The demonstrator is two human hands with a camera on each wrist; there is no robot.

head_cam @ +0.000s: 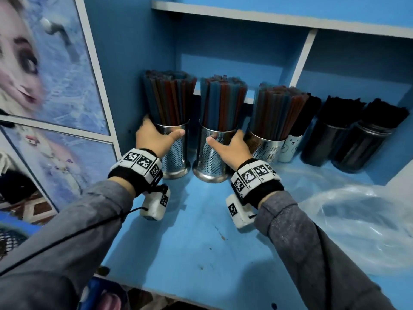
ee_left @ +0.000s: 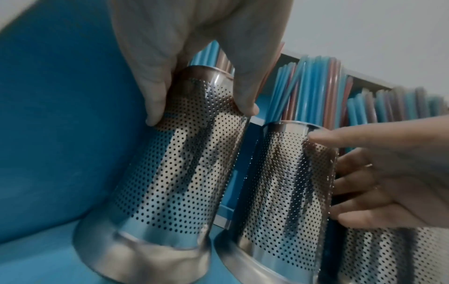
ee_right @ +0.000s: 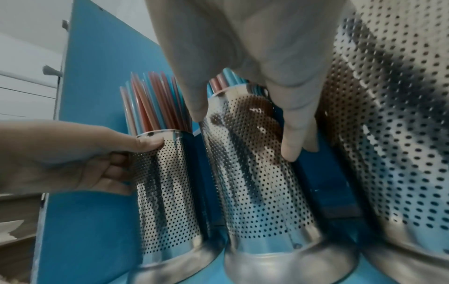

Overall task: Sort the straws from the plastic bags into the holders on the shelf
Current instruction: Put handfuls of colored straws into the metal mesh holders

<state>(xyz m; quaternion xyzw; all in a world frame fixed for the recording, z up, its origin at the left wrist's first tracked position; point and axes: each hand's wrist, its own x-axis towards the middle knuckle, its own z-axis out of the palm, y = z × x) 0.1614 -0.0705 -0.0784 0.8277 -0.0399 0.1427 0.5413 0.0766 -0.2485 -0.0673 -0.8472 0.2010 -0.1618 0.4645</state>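
Both hands are on steel: our left hand (head_cam: 154,136) wraps the leftmost holder (head_cam: 175,151), our right hand (head_cam: 232,146) clasps the middle holder (head_cam: 210,157). Red and blue straws (head_cam: 221,101) fill them on the blue shelf (head_cam: 201,231); a plastic bag (head_cam: 357,224) lies crumpled right.

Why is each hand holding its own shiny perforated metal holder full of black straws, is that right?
Not quite. The left hand and right hand each grip a perforated metal holder, but the straws in them are blue and red, as the head view shows. The black straws stand in dark holders further right.
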